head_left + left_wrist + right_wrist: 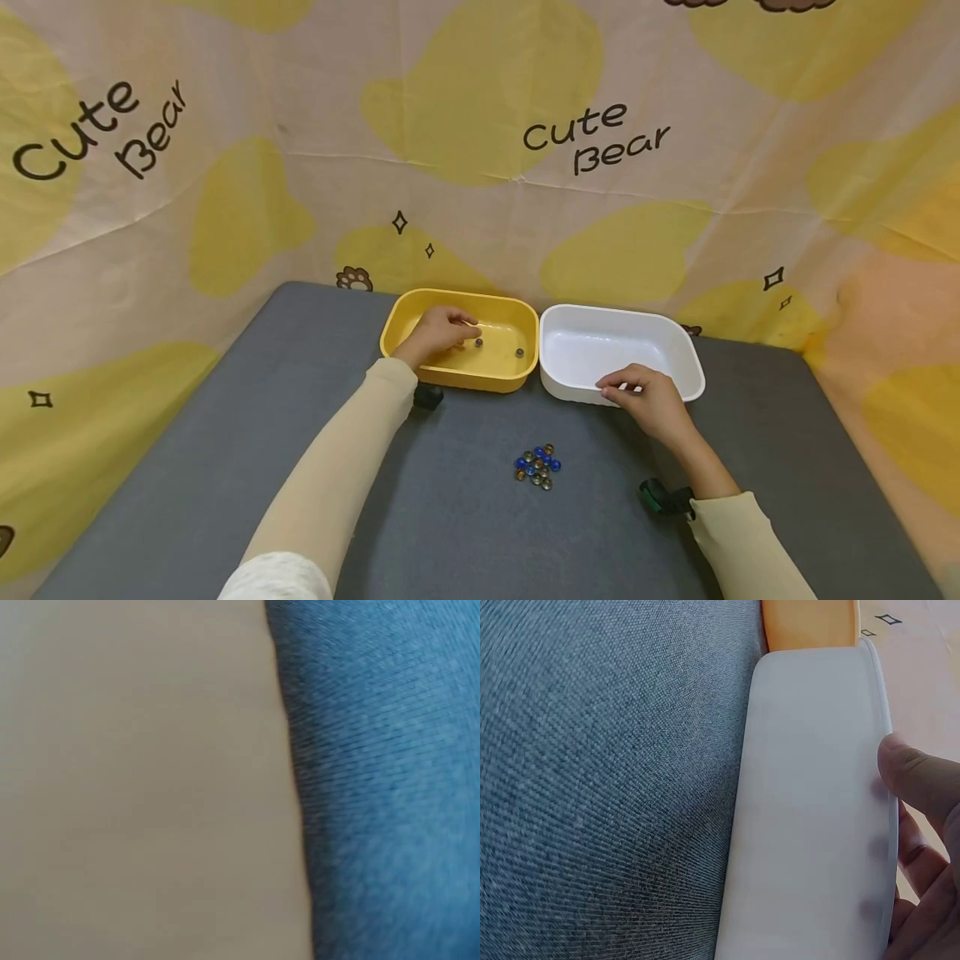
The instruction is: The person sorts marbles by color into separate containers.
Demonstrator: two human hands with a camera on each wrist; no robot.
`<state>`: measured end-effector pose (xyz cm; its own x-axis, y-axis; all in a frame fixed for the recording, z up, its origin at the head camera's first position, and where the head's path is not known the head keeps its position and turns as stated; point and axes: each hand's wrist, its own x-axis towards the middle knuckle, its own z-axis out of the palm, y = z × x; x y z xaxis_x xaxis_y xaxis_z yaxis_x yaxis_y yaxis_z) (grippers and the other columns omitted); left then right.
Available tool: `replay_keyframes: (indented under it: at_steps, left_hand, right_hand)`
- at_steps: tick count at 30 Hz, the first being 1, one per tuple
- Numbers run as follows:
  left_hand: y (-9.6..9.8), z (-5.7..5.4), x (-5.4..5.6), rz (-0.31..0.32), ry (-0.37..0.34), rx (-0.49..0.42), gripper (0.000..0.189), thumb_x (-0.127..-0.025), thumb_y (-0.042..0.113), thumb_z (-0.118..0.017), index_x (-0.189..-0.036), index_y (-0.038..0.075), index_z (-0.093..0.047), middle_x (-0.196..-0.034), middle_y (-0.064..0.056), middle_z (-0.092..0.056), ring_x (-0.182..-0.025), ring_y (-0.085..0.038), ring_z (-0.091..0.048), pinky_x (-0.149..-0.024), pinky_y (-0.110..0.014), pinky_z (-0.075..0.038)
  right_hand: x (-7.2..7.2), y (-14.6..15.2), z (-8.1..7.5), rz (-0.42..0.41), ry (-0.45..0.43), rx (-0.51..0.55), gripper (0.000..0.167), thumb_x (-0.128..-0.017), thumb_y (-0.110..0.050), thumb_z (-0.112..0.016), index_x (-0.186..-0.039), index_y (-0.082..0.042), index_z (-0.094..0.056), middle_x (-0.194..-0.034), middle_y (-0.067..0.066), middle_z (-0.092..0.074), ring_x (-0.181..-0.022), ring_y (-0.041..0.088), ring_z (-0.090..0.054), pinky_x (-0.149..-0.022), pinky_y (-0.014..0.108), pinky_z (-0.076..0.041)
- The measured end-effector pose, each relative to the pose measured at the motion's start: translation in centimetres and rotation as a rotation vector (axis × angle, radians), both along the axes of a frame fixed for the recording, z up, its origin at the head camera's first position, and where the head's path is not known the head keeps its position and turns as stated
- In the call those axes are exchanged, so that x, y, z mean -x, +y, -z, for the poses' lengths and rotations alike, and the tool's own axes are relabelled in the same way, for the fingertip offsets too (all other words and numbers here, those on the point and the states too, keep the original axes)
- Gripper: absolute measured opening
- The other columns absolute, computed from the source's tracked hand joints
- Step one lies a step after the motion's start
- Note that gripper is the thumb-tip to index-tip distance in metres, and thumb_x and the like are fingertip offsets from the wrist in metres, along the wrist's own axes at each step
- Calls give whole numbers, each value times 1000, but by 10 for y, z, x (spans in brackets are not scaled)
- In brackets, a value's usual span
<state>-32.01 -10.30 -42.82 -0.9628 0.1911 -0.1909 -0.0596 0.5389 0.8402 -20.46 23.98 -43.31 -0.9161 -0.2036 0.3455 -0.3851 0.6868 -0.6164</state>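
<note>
Inside the yellow container (457, 383), my left hand (442, 332) hovers with thumb and fingers apart. One small dark marble (478, 342) is just below the fingertips, and a second marble (519, 353) is farther right in the same container. My right hand (651, 403) grips the front rim of the white container (570, 390). In the right wrist view the thumb lies on the outer side of the rim, while the other fingers are behind the wall. The left wrist view holds only a blurred pale surface (150, 780) beside the tabletop.
A cluster of blue, amber and clear marbles (538, 467) lies on the grey table (465, 517) in front of the containers. The two containers stand side by side against a patterned cloth backdrop (480, 192). Dark wrist devices show below both hands.
</note>
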Motion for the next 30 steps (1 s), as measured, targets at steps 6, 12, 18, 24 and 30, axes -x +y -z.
replay_keyframes:
  at_steps: [6,12,18,24,30]
  left_hand:
    - [-1,-11,-9,19,65,18,31,-84,29,-74,-111,15,-70,-101,-5,-68,-87,-22,-63,-68,-27,-48]
    - [1,-22,-25,51,144,19,33,-84,28,-74,-113,12,-70,-101,-4,-68,-89,-20,-60,-70,-26,-46]
    - [4,-31,-49,91,193,-44,35,-83,30,-75,-112,10,-70,-101,-3,-70,-85,-19,-63,-67,-27,-50]
    - [11,-39,-75,131,289,-60,28,-82,29,-76,-105,13,-72,-100,-1,-71,-83,-16,-63,-74,-28,-52]
    - [18,-41,-98,193,317,-79,22,-81,24,-77,-101,14,-74,-94,1,-72,-80,-14,-62,-74,-28,-52]
  right_hand:
    - [0,-1,0,1,-8,-1,9,-81,-8,-75,-88,-14,-77,-82,-1,-70,-72,1,-52,-66,18,-44]
    - [0,-1,-1,-3,-20,0,9,-82,-8,-74,-89,-14,-77,-84,0,-70,-74,0,-53,-69,18,-43]
    - [-1,-3,-1,-10,-35,15,8,-82,-8,-74,-89,-12,-77,-83,1,-70,-73,1,-52,-68,17,-43]
    - [-2,-4,-1,-10,-33,28,8,-82,-8,-74,-88,-13,-77,-82,2,-70,-74,2,-53,-68,18,-43]
    - [-1,-3,-1,-5,-19,18,8,-82,-7,-74,-88,-12,-77,-82,2,-70,-73,1,-52,-67,17,-43]
